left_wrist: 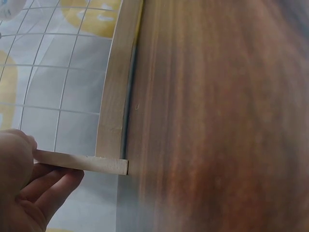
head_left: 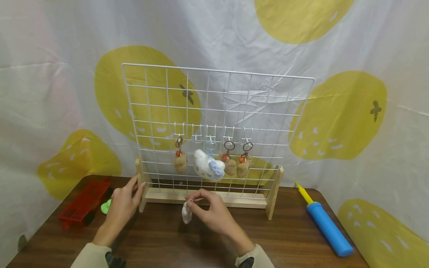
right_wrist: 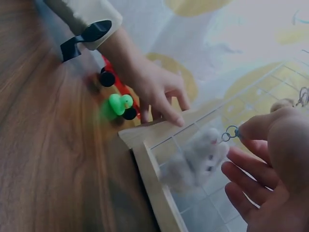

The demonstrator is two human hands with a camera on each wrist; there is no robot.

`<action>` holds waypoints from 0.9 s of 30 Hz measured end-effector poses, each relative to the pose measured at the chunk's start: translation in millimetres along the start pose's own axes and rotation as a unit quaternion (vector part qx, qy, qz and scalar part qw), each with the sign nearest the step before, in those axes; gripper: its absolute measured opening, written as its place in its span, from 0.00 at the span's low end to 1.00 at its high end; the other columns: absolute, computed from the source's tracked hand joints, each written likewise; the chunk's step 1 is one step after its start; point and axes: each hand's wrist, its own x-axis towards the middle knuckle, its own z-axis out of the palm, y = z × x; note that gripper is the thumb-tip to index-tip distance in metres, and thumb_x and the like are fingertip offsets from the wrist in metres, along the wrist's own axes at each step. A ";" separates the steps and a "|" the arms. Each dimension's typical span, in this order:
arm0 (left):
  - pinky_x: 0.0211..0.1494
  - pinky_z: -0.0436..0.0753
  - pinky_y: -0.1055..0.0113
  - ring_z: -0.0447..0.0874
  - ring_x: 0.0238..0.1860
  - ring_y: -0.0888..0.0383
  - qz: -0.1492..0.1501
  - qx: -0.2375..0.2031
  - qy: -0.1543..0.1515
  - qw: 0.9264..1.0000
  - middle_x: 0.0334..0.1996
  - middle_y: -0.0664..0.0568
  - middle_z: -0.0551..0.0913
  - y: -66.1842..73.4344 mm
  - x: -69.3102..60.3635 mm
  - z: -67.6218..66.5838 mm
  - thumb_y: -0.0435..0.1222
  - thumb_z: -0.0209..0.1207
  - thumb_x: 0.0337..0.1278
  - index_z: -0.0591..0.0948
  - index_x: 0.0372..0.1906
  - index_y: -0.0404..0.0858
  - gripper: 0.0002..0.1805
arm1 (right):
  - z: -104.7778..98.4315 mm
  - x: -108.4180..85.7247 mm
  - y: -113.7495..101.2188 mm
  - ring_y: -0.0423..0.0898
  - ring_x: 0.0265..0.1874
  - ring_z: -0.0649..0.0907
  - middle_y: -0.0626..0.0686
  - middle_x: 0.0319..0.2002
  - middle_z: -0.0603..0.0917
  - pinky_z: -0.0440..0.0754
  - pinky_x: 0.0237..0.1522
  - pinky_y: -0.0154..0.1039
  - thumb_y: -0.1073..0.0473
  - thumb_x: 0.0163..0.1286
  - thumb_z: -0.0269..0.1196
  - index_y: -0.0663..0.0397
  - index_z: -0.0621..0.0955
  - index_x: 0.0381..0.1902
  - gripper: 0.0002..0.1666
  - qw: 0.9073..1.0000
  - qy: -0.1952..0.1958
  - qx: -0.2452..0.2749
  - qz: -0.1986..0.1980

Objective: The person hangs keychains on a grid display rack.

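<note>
A white wire grid rack (head_left: 219, 109) stands on a wooden base. My left hand (head_left: 123, 199) grips the rack's left wooden upright (left_wrist: 82, 161), thumb on one side and fingers on the other. In front of the base, my right hand (head_left: 214, 214) pinches the metal ring (right_wrist: 230, 133) of a small white plush keychain (right_wrist: 195, 159), which dangles below the fingertips. On the rack's hooks hang a larger white plush keychain (head_left: 206, 167) with a blue bow and brown plush keychains: one on the left (head_left: 180, 162), two on the right (head_left: 244, 166).
Left of the rack lie a red toy cart (head_left: 83, 201) with black wheels and a green toy duck (right_wrist: 118, 104). At the right a blue hand pump (head_left: 330, 229) with a yellow nozzle rests on the table (head_left: 288, 238). Behind hangs a patterned curtain (head_left: 231, 29).
</note>
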 end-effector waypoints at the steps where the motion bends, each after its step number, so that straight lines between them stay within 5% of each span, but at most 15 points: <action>1: 0.29 0.83 0.45 0.78 0.18 0.55 0.001 0.001 0.000 1.000 0.22 0.51 0.87 -0.1 0.2 -0.3 0.32 0.71 0.69 0.84 0.52 0.37 0.12 | -0.5 0.2 -1.5 0.46 0.56 0.90 0.56 0.54 0.93 0.86 0.63 0.48 0.55 0.78 0.69 0.50 0.86 0.44 0.05 1.000 -0.002 0.000 -0.003; 9: 0.30 0.83 0.42 0.78 0.18 0.53 0.000 0.004 0.003 1.000 0.23 0.51 0.88 -1.7 0.3 0.7 0.32 0.71 0.69 0.83 0.51 0.38 0.11 | -5.7 0.2 -16.5 0.48 0.54 0.92 0.54 0.50 0.94 0.85 0.62 0.42 0.58 0.80 0.66 0.52 0.82 0.44 0.04 0.999 -0.017 0.034 -0.026; 20: 0.30 0.83 0.41 0.77 0.18 0.52 -0.001 0.006 0.006 1.000 0.23 0.50 0.88 -0.3 0.8 1.9 0.32 0.71 0.69 0.83 0.49 0.37 0.10 | -15.1 14.9 -44.7 0.42 0.42 0.92 0.51 0.40 0.91 0.90 0.49 0.40 0.63 0.77 0.68 0.53 0.84 0.44 0.02 0.991 0.037 -0.035 -0.124; 27: 0.27 0.81 0.49 0.70 0.17 0.59 0.008 0.010 0.003 1.000 0.23 0.52 0.87 -0.6 1.3 1.1 0.31 0.70 0.70 0.82 0.46 0.37 0.08 | -25.8 30.7 -73.1 0.38 0.35 0.90 0.53 0.40 0.94 0.91 0.38 0.38 0.62 0.77 0.69 0.54 0.84 0.45 0.03 0.986 0.074 -0.035 -0.143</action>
